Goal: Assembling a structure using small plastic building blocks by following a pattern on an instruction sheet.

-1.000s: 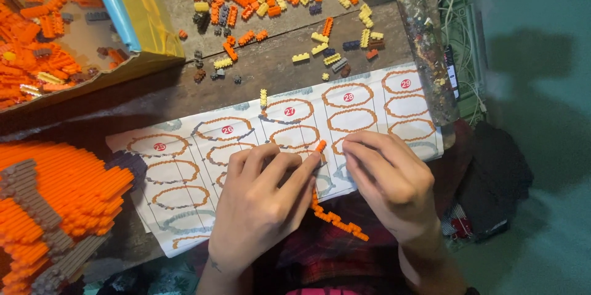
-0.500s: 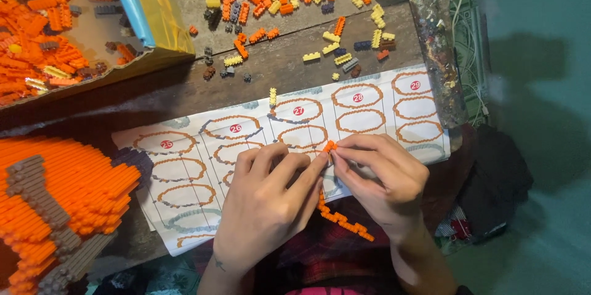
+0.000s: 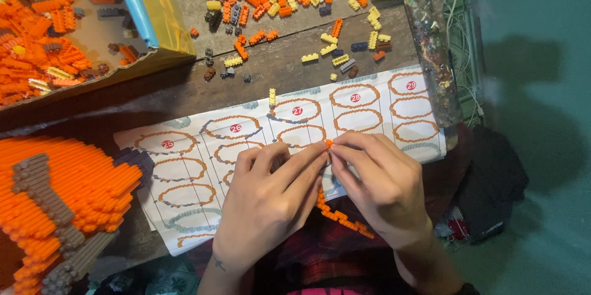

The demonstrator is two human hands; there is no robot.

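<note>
My left hand (image 3: 271, 199) and my right hand (image 3: 381, 181) meet over a paper instruction sheet (image 3: 203, 147) printed with orange ring outlines. Both pinch the top of a curved chain of small orange bricks (image 3: 341, 218), whose tip shows between the fingertips and whose tail hangs below the hands toward my lap. A single yellow brick strip (image 3: 272, 97) lies on the sheet's upper edge.
A big orange and grey brick model (image 3: 55, 209) fills the lower left. A cardboard box (image 3: 43, 36) of orange bricks sits top left. Loose orange, yellow and dark bricks (image 3: 277, 0) litter the wooden table (image 3: 277, 67). Cables (image 3: 462, 30) hang at the right edge.
The hands stay together on the brick chain with only small finger shifts. The view has drifted slightly, so the table contents sit a little further right and lower.
</note>
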